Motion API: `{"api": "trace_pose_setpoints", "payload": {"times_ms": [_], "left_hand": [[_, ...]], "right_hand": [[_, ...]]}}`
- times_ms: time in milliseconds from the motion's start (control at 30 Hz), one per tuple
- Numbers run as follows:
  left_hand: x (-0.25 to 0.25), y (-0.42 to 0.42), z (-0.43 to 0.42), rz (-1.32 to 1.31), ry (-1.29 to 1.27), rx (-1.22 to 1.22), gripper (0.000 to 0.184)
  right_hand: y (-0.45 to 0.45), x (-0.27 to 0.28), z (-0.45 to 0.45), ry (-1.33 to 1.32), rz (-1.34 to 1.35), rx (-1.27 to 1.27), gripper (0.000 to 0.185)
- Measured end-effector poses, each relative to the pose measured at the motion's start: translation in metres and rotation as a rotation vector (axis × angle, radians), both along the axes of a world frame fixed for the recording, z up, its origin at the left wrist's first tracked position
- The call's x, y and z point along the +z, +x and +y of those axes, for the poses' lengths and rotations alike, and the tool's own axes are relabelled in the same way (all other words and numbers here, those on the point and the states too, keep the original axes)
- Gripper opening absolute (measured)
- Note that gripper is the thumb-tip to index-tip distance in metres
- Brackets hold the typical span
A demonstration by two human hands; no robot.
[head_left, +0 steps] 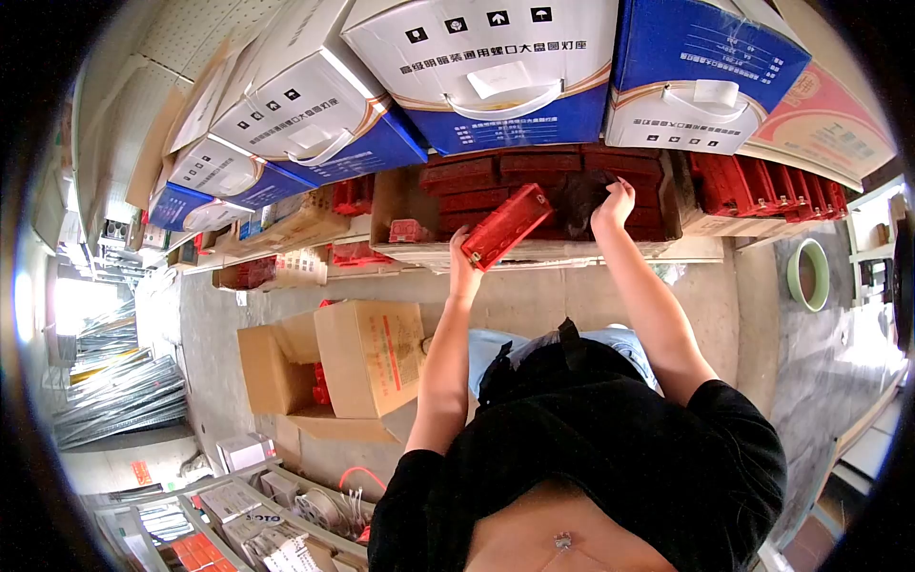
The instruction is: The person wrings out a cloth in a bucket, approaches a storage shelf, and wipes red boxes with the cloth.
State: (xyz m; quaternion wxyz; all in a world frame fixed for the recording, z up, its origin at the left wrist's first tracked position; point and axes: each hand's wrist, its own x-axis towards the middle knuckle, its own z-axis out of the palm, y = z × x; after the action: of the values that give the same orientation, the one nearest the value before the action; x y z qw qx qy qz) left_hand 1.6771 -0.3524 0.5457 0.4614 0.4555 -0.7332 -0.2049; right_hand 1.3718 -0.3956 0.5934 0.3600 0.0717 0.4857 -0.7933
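Observation:
My left hand (464,264) is closed on the near end of a long red plastic electrical box (507,227), which tilts up to the right. On the right, my right hand (615,204) has its fingers bent at the edge of a dark crumpled piece (579,202), perhaps a rag or plastic film, and pinches it. Both hands are over the front of an open carton (675,205) on a shelf. Rows of similar red boxes (467,176) fill that carton. A smaller red piece (408,231) lies at its left front corner.
Blue and white cartons (515,57) stand above the open one. To the right is another carton of red boxes (753,186). On the floor sits an open cardboard box (367,357) beside my left arm. A green basin (808,275) is far right; metal lengths (124,391) lie far left.

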Motion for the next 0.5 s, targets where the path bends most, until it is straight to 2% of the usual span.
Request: {"api": "trace_pose_setpoints", "payload": {"times_ms": [67,167,233,300,367,400,500], "left_hand": [[-0.032,0.01,-0.004,0.249,0.179,0.01,0.075],[-0.037,0.022,-0.002,0.28,0.188,0.005,0.072],[-0.02,0.027,0.003,-0.043,-0.073,0.021,0.068],[-0.002,0.027,0.009,-0.094,-0.07,0.01,0.064],[0.003,0.029,0.009,-0.148,-0.095,0.022,0.061],[0.001,0.03,0.007,-0.176,-0.122,0.043,0.06],[-0.004,0.034,0.004,-0.189,-0.177,0.064,0.061]], "right_hand": [[0.0,0.007,0.003,-0.017,0.037,-0.008,0.024],[0.009,0.002,0.009,-0.104,0.146,0.059,0.023],[0.022,0.0,0.011,-0.175,0.217,0.129,0.022],[0.042,0.001,0.019,-0.242,0.277,0.273,0.023],[0.069,0.029,0.038,-0.244,0.366,0.458,0.023],[0.081,0.023,0.042,-0.265,0.508,0.557,0.023],[0.108,0.011,0.054,-0.279,0.598,0.72,0.02]]}}
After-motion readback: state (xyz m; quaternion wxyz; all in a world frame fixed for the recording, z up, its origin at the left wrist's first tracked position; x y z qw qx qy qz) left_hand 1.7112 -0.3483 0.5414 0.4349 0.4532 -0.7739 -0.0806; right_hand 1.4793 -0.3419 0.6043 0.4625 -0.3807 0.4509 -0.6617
